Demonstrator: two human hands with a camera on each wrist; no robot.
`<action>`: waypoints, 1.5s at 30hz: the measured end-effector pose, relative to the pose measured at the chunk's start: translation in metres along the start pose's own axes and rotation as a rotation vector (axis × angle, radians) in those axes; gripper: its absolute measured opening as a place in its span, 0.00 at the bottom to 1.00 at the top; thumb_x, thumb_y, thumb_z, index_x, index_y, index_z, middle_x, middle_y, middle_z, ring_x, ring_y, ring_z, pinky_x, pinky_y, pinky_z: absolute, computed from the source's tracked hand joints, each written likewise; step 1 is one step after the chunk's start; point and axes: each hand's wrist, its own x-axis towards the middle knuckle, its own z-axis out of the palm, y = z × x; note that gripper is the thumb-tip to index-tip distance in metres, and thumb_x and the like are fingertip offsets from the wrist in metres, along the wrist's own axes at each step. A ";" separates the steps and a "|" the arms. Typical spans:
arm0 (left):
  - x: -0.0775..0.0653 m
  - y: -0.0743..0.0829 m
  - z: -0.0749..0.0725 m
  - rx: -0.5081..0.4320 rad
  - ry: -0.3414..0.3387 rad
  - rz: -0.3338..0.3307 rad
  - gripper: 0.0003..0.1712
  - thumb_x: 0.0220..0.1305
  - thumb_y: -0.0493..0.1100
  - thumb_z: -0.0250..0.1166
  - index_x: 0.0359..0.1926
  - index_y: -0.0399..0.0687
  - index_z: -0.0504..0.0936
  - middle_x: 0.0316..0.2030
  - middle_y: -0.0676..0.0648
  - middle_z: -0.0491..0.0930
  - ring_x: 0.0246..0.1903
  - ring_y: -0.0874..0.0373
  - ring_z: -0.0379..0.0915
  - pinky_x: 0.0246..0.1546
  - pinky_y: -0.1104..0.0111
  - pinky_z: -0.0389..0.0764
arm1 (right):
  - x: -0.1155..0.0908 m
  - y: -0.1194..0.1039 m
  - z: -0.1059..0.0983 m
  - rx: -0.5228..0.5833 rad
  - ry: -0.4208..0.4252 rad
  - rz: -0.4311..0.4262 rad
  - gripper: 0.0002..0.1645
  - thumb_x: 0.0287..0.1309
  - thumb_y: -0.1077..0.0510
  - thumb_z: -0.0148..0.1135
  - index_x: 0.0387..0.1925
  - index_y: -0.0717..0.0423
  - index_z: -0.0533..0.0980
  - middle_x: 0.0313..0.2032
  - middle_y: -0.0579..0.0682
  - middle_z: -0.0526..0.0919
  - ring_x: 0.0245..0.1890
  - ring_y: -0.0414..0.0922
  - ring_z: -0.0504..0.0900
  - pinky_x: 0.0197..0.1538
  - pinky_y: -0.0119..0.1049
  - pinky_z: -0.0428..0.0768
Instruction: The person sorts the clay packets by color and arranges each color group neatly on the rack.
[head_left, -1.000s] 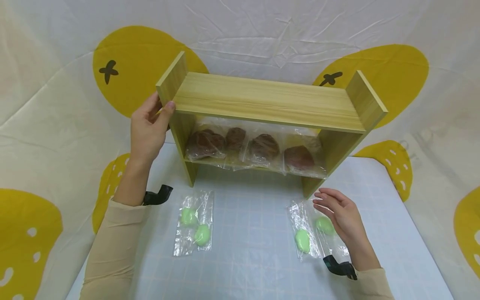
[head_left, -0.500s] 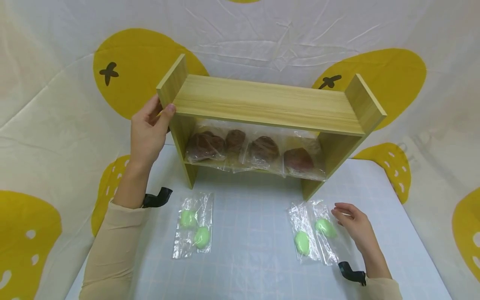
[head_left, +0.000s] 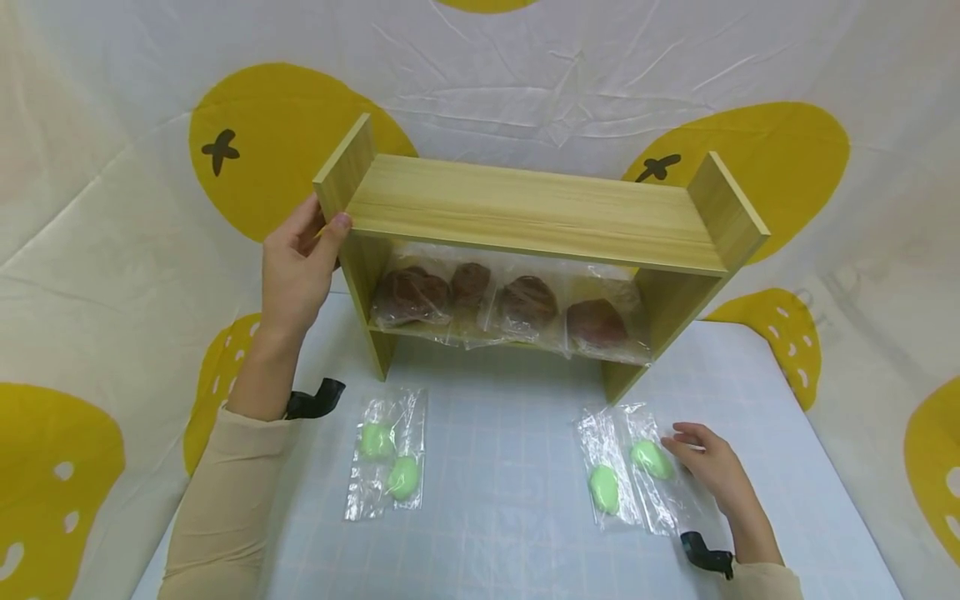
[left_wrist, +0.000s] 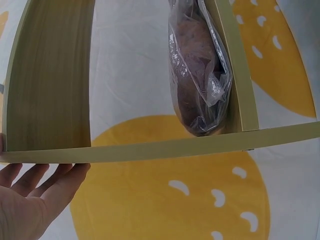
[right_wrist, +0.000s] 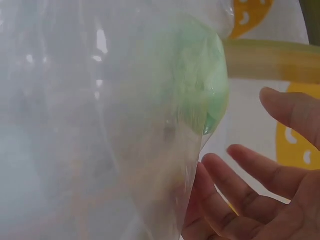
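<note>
My left hand holds the left side panel of a small wooden shelf, thumb in front and fingers behind the board. The left wrist view shows those fingers pressed against the panel. On the right, my right hand is beside a clear plastic bag holding a pale green lump. In the right wrist view the thumb stands apart from the loosely bent fingers. Some fingertips are at the bag's edge; whether they touch it I cannot tell.
Bags with dark reddish-brown lumps line the lower shelf board. Another bagged green lump lies left of my right hand. Two more green lumps in clear bags lie front left on the pale checked tablecloth. A patterned cloth hangs behind.
My right hand has moved right and down, away from the shelf's right leg, to the outer side of the right-hand bag. My left hand keeps its hold on the panel.
</note>
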 end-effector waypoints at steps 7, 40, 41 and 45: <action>0.000 0.001 0.000 -0.018 0.000 0.003 0.27 0.68 0.41 0.67 0.66 0.55 0.78 0.62 0.42 0.76 0.57 0.48 0.76 0.52 0.58 0.80 | 0.002 0.007 0.005 -0.016 -0.028 -0.059 0.42 0.65 0.41 0.64 0.66 0.68 0.66 0.55 0.67 0.77 0.51 0.59 0.78 0.46 0.44 0.81; 0.000 0.000 0.001 -0.020 -0.006 0.014 0.27 0.68 0.41 0.67 0.67 0.55 0.77 0.62 0.43 0.76 0.56 0.49 0.76 0.52 0.58 0.80 | -0.005 -0.006 0.017 -0.093 -0.080 -0.085 0.43 0.62 0.40 0.67 0.60 0.70 0.63 0.51 0.72 0.76 0.48 0.63 0.78 0.45 0.55 0.80; -0.001 -0.001 0.000 -0.019 -0.007 0.015 0.27 0.68 0.41 0.67 0.67 0.55 0.77 0.62 0.43 0.76 0.56 0.48 0.76 0.51 0.58 0.80 | -0.006 -0.006 0.017 -0.078 -0.087 -0.082 0.44 0.62 0.41 0.67 0.62 0.71 0.63 0.52 0.72 0.75 0.50 0.64 0.77 0.46 0.56 0.80; -0.001 -0.001 0.000 -0.010 -0.007 0.015 0.26 0.68 0.41 0.67 0.67 0.56 0.77 0.62 0.44 0.76 0.56 0.48 0.76 0.51 0.58 0.81 | -0.007 -0.002 0.015 -0.029 -0.116 -0.068 0.46 0.60 0.44 0.70 0.65 0.72 0.64 0.55 0.71 0.75 0.54 0.65 0.75 0.51 0.58 0.79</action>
